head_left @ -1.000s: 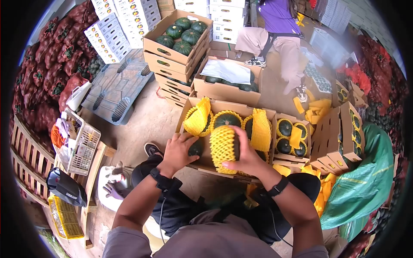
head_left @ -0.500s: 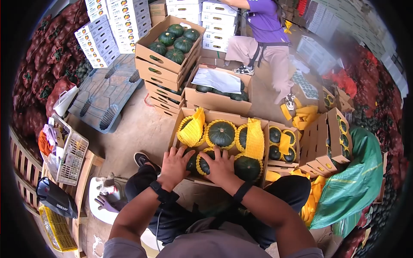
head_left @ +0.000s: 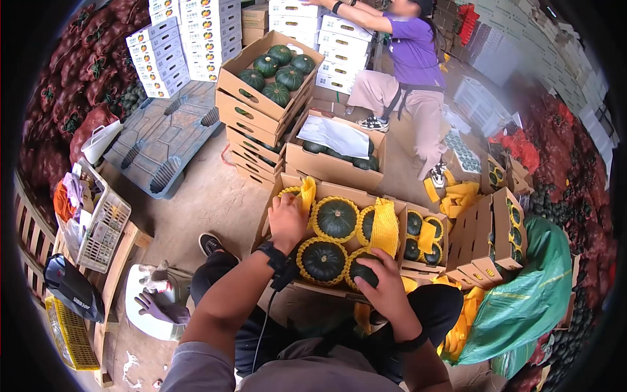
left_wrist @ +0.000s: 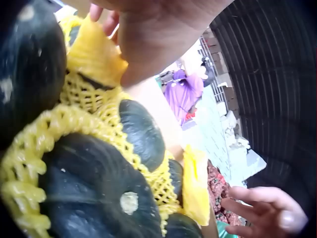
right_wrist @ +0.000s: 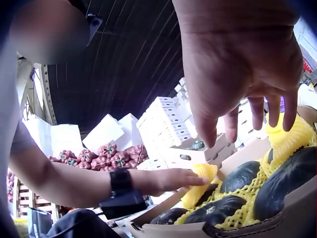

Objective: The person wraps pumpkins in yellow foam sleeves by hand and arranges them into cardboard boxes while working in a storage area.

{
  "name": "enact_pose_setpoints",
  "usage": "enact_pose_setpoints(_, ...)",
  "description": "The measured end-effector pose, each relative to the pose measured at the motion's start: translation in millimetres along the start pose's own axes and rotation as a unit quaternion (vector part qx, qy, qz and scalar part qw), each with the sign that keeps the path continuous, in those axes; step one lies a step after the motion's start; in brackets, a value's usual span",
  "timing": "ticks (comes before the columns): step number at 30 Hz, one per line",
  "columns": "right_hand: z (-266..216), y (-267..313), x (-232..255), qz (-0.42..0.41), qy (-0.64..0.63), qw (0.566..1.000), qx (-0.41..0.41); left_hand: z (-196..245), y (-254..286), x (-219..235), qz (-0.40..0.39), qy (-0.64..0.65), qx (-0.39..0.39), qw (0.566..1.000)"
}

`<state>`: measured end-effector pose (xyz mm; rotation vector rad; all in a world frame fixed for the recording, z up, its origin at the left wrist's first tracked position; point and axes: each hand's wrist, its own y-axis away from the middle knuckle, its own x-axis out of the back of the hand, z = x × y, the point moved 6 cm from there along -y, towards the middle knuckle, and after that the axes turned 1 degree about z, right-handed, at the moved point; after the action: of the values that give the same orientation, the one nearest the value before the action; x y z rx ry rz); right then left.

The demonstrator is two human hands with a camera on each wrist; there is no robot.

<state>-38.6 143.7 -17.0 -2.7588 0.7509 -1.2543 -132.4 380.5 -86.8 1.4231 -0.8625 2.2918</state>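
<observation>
Dark green pumpkins in yellow foam nets lie in an open cardboard box (head_left: 260, 236). At its back left, my left hand (head_left: 287, 225) touches a loose yellow net (head_left: 307, 195); its fingers look nearly straight in the right wrist view, where the net (right_wrist: 202, 184) stands up beside them. Just right of my left hand is a netted pumpkin (head_left: 337, 217), with another pumpkin (head_left: 323, 261) in front of it. My right hand (head_left: 385, 287) is at the front-right pumpkin (head_left: 364, 273), fingers spread and relaxed, holding nothing. My left forearm covers the front-left corner.
A smaller box of netted pumpkins (head_left: 424, 267) adjoins on the right, near upright cartons (head_left: 480, 238) and a green sheet (head_left: 532, 287). Behind are a paper-covered box (head_left: 334, 163) and stacked boxes (head_left: 251, 117). A person in purple (head_left: 418, 59) reaches toward white cartons (head_left: 343, 49).
The netted pumpkin from my right hand went down into the box's front row. My left hand moved to the back-left net; my right hand moved right, to the front-right pumpkin.
</observation>
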Motion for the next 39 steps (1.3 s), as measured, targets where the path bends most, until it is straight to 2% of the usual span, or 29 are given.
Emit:
enact_pose_setpoints(1, -4.0, 5.8, 2.5, 0.009, -0.049, 0.999, -0.009, -1.2, 0.5, -0.1, 0.02, 0.099, 0.014, 0.995)
enact_pose_setpoints(3, 9.6, 24.1, 10.4, 0.053, -0.231, 0.967, -0.098, 2.1, 10.2, 28.5, 0.06, 0.291, 0.04, 0.954)
enact_pose_setpoints(4, 16.7, 35.1, 10.0, 0.12, -0.357, 0.917, -0.128, 22.5, 25.8, 59.5, 0.052, 0.406, 0.027, 0.912)
enact_pose_setpoints(5, 22.3, 41.7, 11.3, 0.166, -0.461, 0.851, -0.186, 43.0, 47.5, 76.3, -0.044, 0.478, 0.011, 0.877)
enact_pose_setpoints(6, 16.3, 42.0, 7.3, 0.134, -0.557, 0.794, -0.203, 59.9, 75.1, 87.9, -0.078, 0.424, -0.055, 0.9)
enact_pose_setpoints(7, 10.5, 40.2, 0.5, 0.099, -0.647, 0.725, -0.217, 73.4, 102.8, 93.1, -0.159, 0.414, -0.05, 0.895)
enact_pose_setpoints(8, 18.9, 49.1, -17.4, 0.053, -0.586, 0.786, -0.19, 81.5, 125.9, 95.9, -0.151, 0.382, -0.116, 0.904)
enact_pose_setpoints(9, 2.6, 56.6, -24.9, -0.069, -0.541, 0.82, -0.173, 81.2, 140.6, 97.8, -0.156, 0.387, -0.112, 0.902)
enact_pose_setpoints(11, -20.3, 59.9, -27.9, -0.176, -0.343, 0.902, -0.194, 66.9, 149.6, 103.7, -0.146, 0.384, -0.094, 0.907)
enact_pose_setpoints(12, -19.8, 65.1, -36.2, -0.223, -0.378, 0.865, -0.244, 61.4, 152.0, 107.3, -0.163, 0.351, -0.117, 0.915)
enact_pose_setpoints(15, -40.3, 67.2, -43.8, -0.317, -0.476, 0.761, -0.307, 54.2, 157.6, 116.0, -0.189, 0.276, -0.192, 0.923)
enact_pose_setpoints(16, -34.1, 72.4, -50.2, -0.362, -0.442, 0.77, -0.285, 56.8, 159.7, 115.8, -0.183, 0.268, -0.222, 0.919)
enact_pose_setpoints(18, -32.4, 69.1, -55.4, -0.342, -0.43, 0.796, -0.253, 68.7, 158.2, 124.3, -0.144, 0.282, -0.268, 0.91)
enact_pose_setpoints(19, -32.2, 68.6, -58.0, -0.332, -0.424, 0.808, -0.238, 71.2, 153.8, 127.2, -0.113, 0.287, -0.255, 0.916)
enact_pose_setpoints(21, -30.8, 66.6, -51.8, -0.219, -0.517, 0.777, -0.286, 74.4, 146.4, 132.7, -0.049, 0.3, -0.228, 0.925)
enact_pose_setpoints(23, -35.1, 65.8, -36.8, -0.093, -0.596, 0.722, -0.34, 76.0, 141.4, 137.5, -0.013, 0.294, -0.203, 0.934)
enact_pose_setpoints(24, -28.0, 68.2, -36.6, -0.103, -0.592, 0.743, -0.295, 77.7, 141.0, 138.4, -0.004, 0.287, -0.201, 0.937)
enact_pose_setpoints(27, -16.4, 79.1, -32.6, -0.181, -0.551, 0.754, -0.309, 77.7, 141.4, 136.3, -0.007, 0.263, -0.219, 0.94)
enact_pose_setpoints(29, -27.8, 72.5, -26.8, -0.241, -0.485, 0.796, -0.27, 77.2, 143.6, 131.7, -0.02, 0.249, -0.249, 0.936)
enact_pose_setpoints(30, -33.9, 70.0, -26.3, -0.272, -0.451, 0.813, -0.249, 82.4, 147.3, 127.5, -0.059, 0.247, -0.271, 0.929)
enact_pose_setpoints(31, -29.7, 65.0, -25.8, -0.248, -0.413, 0.852, -0.207, 90.5, 151.6, 122.2, -0.098, 0.245, -0.291, 0.92)
enact_pose_setpoints(32, -20.7, 59.3, -28.5, -0.222, -0.373, 0.886, -0.163, 98.4, 155.5, 117.2, -0.137, 0.242, -0.311, 0.909)
enact_pose_setpoints(33, -17.0, 53.1, -30.1, -0.194, -0.33, 0.916, -0.117, 100.1, 148.9, 130.8, -0.055, 0.24, -0.272, 0.93)
enact_pose_setpoints(34, -12.9, 44.2, -26.6, -0.051, -0.394, 0.908, -0.132, 104.1, 141.7, 149.4, 0.031, 0.237, -0.231, 0.943)
enact_pose_setpoints(35, -19.2, 35.0, -16.3, 0.096, -0.45, 0.879, -0.125, 104.8, 136.8, 162.5, 0.115, 0.231, -0.189, 0.947)
enact_pose_setpoints(37, -40.0, 23.3, -6.4, 0.219, -0.47, 0.855, -0.022, 118.6, 146.7, 138.5, -0.039, 0.391, -0.141, 0.909)
enact_pose_setpoints(38, -41.4, 25.5, -5.9, 0.228, -0.399, 0.888, 0.025, 116.2, 144.9, 128.4, -0.071, 0.474, -0.113, 0.87)
enact_pose_setpoints(39, -34.1, 27.2, -11.0, 0.228, -0.422, 0.877, -0.015, 113.9, 142.0, 120.5, -0.098, 0.553, -0.081, 0.823)
